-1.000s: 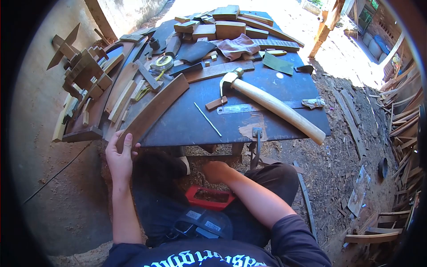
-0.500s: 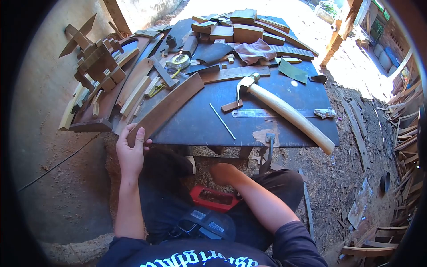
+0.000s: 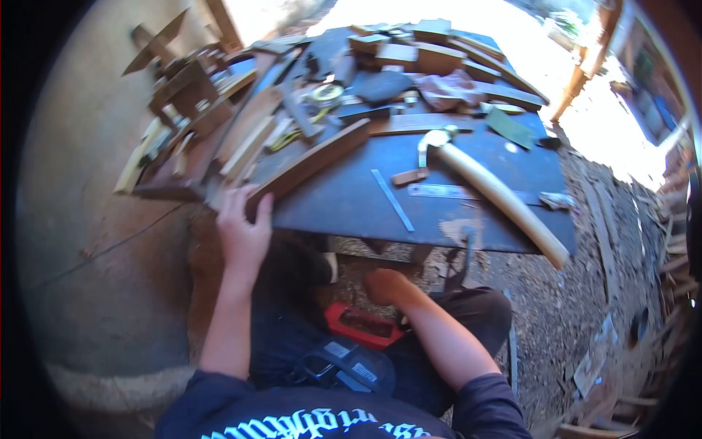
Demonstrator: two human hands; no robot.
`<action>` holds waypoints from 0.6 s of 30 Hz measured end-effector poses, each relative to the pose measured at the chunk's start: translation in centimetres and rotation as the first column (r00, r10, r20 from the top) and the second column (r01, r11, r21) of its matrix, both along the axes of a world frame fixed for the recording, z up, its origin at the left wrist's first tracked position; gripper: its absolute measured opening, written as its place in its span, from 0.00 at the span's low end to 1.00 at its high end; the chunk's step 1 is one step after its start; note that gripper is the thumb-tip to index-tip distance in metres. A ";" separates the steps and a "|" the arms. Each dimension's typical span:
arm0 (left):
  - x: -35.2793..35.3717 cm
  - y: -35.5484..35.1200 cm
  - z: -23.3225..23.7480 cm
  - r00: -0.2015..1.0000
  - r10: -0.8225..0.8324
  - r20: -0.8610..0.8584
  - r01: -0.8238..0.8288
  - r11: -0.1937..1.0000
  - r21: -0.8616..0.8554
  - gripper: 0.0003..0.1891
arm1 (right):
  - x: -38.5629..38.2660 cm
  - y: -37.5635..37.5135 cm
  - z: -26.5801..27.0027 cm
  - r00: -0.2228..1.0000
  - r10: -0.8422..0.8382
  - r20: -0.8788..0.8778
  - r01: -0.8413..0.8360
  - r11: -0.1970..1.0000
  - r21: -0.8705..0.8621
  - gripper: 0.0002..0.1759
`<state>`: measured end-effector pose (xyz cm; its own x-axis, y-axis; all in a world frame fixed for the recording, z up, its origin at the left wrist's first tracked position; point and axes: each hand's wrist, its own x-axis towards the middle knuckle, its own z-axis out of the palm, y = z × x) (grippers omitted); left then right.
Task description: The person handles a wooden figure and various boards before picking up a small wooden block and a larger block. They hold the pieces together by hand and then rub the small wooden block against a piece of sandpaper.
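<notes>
My left hand (image 3: pixel 245 225) is at the table's near left edge, its thumb and fingers around the near end of a long brown wooden board (image 3: pixel 314 162). The board slants away across the table. Below the front edge, my right hand (image 3: pixel 382 287) is a closed fist near my knee; its fingertips and anything inside are hidden. A claw hammer (image 3: pixel 504 197) with a pale wooden handle lies to the right, its claw by a small wood block (image 3: pixel 409 176). Near it are a metal ruler (image 3: pixel 446 192) and a thin pale strip (image 3: pixel 393 200).
Wood offcuts (image 3: pixel 398 57), a tape measure (image 3: pixel 326 94) and a crumpled cloth (image 3: pixel 447 89) crowd the back of the table (image 3: pixel 351 208). A wooden assembly (image 3: pixel 186 91) stands at left. A clamp (image 3: pixel 466 241) grips the front edge. A red plastic piece (image 3: pixel 365 338) lies between my legs.
The view has shifted, so the table appears farther right. My left hand has shifted slightly forward on the board's end, and the board looks lower and narrower. My right fist stays below the table.
</notes>
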<state>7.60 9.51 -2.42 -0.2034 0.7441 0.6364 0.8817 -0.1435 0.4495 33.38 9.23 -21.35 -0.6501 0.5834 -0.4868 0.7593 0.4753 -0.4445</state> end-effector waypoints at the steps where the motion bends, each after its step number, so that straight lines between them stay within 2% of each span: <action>1: 0.1 0.0 0.1 1.000 0.025 -0.005 -0.025 1.000 -0.012 0.13 | -0.2 0.0 -0.2 1.000 0.021 0.005 -0.021 1.000 -0.006 0.14; 3: -0.8 0.3 -0.5 0.998 0.023 -0.058 -0.022 1.000 0.015 0.15 | -0.1 0.2 -2.4 0.998 0.065 0.018 -0.066 0.997 0.033 0.14; 5: -0.8 0.2 -0.7 0.999 0.007 -0.034 -0.006 1.000 0.015 0.16 | -0.1 0.1 -1.4 1.000 -0.007 -0.006 0.007 1.000 0.021 0.14; 8: -1.2 0.1 -1.0 0.999 0.025 -0.042 -0.026 0.999 -0.032 0.19 | -0.2 0.1 0.6 1.000 0.005 -0.012 -0.005 1.000 -0.026 0.15; 11: -1.2 0.2 -0.8 0.999 0.024 -0.049 -0.027 0.998 -0.051 0.21 | 0.0 0.0 -1.6 1.000 -0.009 -0.029 0.010 1.000 0.020 0.15; 18: -1.7 0.6 -0.7 1.000 0.003 -0.017 -0.005 0.997 -0.076 0.23 | -0.2 0.0 -0.4 1.000 -0.016 0.019 0.016 1.000 -0.008 0.14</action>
